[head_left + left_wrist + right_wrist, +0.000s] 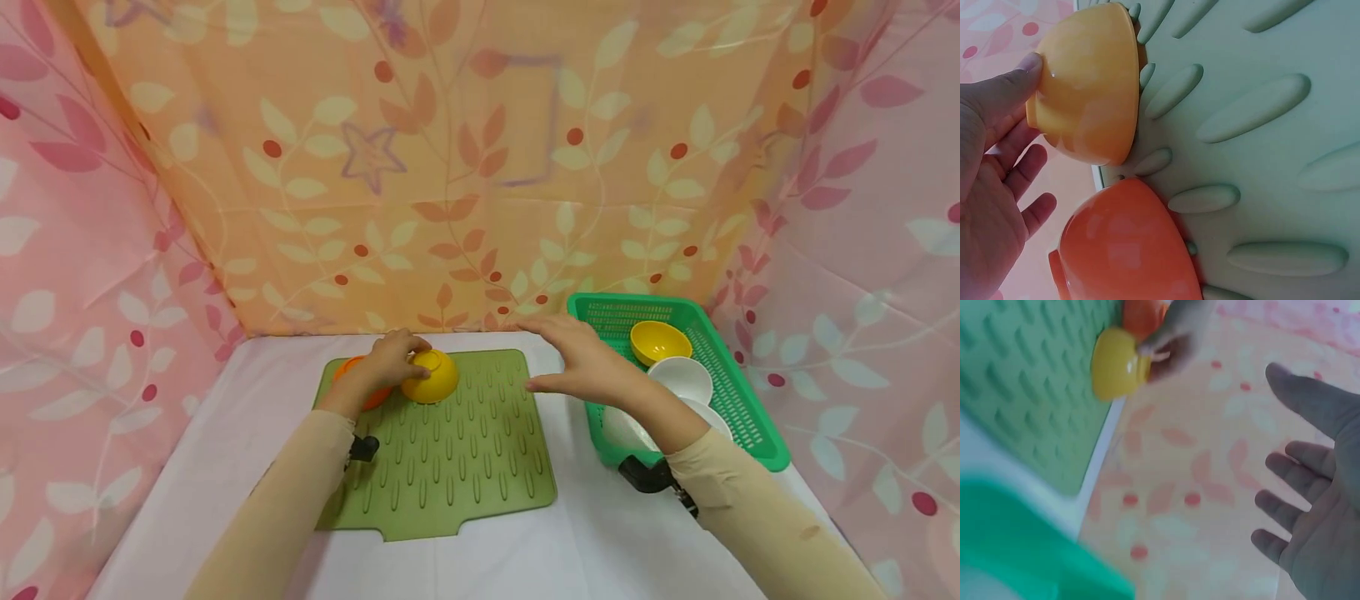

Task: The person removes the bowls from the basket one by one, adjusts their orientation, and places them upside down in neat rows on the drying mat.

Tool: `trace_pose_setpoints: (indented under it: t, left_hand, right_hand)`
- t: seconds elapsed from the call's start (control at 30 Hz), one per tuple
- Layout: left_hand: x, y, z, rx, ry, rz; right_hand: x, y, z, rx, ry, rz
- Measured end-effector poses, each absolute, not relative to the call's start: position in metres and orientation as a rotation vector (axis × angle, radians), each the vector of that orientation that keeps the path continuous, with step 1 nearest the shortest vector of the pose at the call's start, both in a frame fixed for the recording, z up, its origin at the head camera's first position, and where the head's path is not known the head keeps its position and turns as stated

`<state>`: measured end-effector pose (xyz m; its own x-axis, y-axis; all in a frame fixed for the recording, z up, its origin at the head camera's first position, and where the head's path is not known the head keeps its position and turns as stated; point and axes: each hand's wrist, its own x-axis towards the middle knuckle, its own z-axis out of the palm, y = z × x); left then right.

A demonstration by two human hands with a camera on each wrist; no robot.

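Observation:
My left hand (387, 358) pinches the foot of an upside-down yellow bowl (437, 382), thumb on one side and fingers on the other. This bowl rests rim-down on the far part of a green ridged drying mat (480, 454). Beside it, partly hidden under my left hand in the head view, an orange bowl (1122, 244) also lies rim-down on the mat. My right hand (588, 362) hovers between the mat and a green basket (772, 454), fingers spread and holding nothing. In the right wrist view its palm and fingers (1297, 469) show apart from any object.
Inside the basket, at the right of the table, lie another yellow bowl (660, 342) and several white bowls (682, 379), some partly covered by my right forearm. A white cloth (262, 433) covers the table. Patterned curtains (450, 167) stand behind and at both sides.

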<state>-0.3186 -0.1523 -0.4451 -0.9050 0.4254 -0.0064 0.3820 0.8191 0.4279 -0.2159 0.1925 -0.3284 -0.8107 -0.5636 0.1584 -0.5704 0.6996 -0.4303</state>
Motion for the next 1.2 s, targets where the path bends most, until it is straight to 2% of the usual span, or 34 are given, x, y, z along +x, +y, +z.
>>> trace_pose_setpoints:
  t: [0.2,0.7,0.97,1.2]
  left_hand:
    - [-0.316,-0.153,-0.443,0.640,2.890,0.644]
    - [-0.319,-0.153,-0.449,0.625,2.904,0.629]
    - [-0.320,-0.154,-0.449,0.610,2.907,0.647]
    - [-0.320,-0.154,-0.451,0.624,2.905,0.660]
  right_hand:
    - [-0.215,0.239,-0.327,0.907,-2.971,0.742]
    - [-0.217,0.339,-0.363,0.888,-3.213,0.742]
    - [-0.220,0.363,-0.381,0.980,-3.247,0.706]
    - [-0.223,0.367,-0.392,0.942,-3.362,0.813]
